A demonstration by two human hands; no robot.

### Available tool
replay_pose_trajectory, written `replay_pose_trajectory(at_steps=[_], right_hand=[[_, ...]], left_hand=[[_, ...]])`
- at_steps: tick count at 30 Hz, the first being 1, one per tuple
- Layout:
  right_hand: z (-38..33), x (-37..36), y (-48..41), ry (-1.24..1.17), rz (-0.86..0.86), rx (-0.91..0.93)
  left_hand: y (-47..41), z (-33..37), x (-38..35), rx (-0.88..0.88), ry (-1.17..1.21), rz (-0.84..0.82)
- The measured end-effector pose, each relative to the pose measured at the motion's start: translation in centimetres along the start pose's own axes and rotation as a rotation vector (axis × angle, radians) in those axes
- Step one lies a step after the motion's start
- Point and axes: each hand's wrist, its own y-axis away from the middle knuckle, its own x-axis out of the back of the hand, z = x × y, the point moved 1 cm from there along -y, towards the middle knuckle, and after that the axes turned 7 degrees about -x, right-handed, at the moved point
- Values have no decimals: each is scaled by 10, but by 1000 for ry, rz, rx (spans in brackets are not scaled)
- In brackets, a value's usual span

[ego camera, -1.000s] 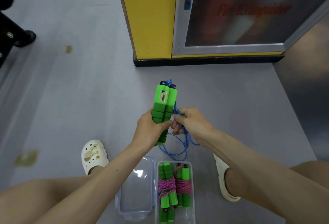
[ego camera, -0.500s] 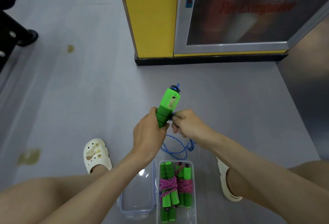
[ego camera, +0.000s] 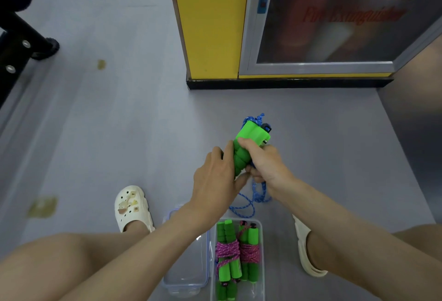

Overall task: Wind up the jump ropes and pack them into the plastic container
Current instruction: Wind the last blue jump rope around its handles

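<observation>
The left hand [ego camera: 215,181] and the right hand [ego camera: 265,164] both gripped the green handles [ego camera: 248,143] of one jump rope, held together in the air above the floor [ego camera: 119,121]. The left hand's fingers curled round the handles' left side, with its thumb under their lower end. The right hand closed on them from the right, its thumb laid across the upper foam. The handles tilted up and to the right, with a knot of blue rope [ego camera: 250,205] showing at their top end. The rest of the blue rope hung below the right hand in loose loops, down to just above the container [ego camera: 259,288].

The container stood open on the floor near the bottom edge of the view, between the person's feet. Two wound bundles lay in it side by side, each a pair of green handles bound with pink rope [ego camera: 228,250]. Its clear lid [ego camera: 189,274] lay just to the left, touching it.

A white clog [ego camera: 131,207] was on the left foot and another [ego camera: 303,253] on the right. A yellow pillar [ego camera: 208,21] and a glass-fronted cabinet [ego camera: 334,18] stood at the floor's far edge.
</observation>
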Motion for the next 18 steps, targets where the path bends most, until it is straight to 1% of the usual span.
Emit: replay_pose_trajectory(at_steps=[1, 3, 5, 7, 9, 10, 11, 13, 16, 18], right_hand=[[-2, 2, 0, 10, 21, 13], [-4, 8, -2, 33, 28, 24], [-6, 13, -4, 64, -14, 25], [-8, 17, -4, 113, -81, 33], [-8, 20, -3, 122, -148, 38], [-7, 20, -3, 120, -166, 39], [-6, 20, -3, 112, -177, 36], [-3, 20, -4, 68, -189, 21], [-1, 21, -7, -9, -224, 8], [0, 21, -7, -37, -254, 2]], left_hand=[[-2, 0, 1, -1, 102, -62], [-8, -1, 9, 56, 482, -184], [-12, -3, 18, 183, 847, -270], [-12, -5, 25, 335, 1052, -289], [-8, -7, 28, 469, 1174, -350], [-5, -8, 27, 497, 1227, -407], [-3, -7, 27, 496, 1280, -457], [1, -4, 28, 466, 1379, -506], [1, -3, 33, 450, 1463, -502], [0, -2, 34, 455, 1463, -466]])
